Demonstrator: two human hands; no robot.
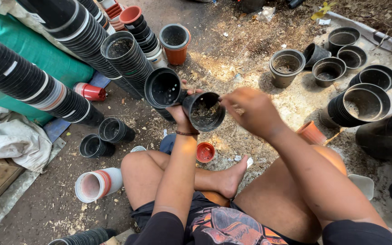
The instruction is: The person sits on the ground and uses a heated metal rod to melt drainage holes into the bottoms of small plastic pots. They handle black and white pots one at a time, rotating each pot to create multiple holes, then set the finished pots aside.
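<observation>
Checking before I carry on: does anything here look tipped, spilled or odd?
Yes. The black pot in the left hand has dirt stuck inside. A small red pot lies tipped by the foot, and wood chips litter the ground.

Dirt ground (232, 50) strewn with wood chips (232, 136), plastic pots (286, 67) everywhere

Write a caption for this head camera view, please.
Left hand holds a soil-flecked black plastic pot; right hand reaches its rim.
</observation>
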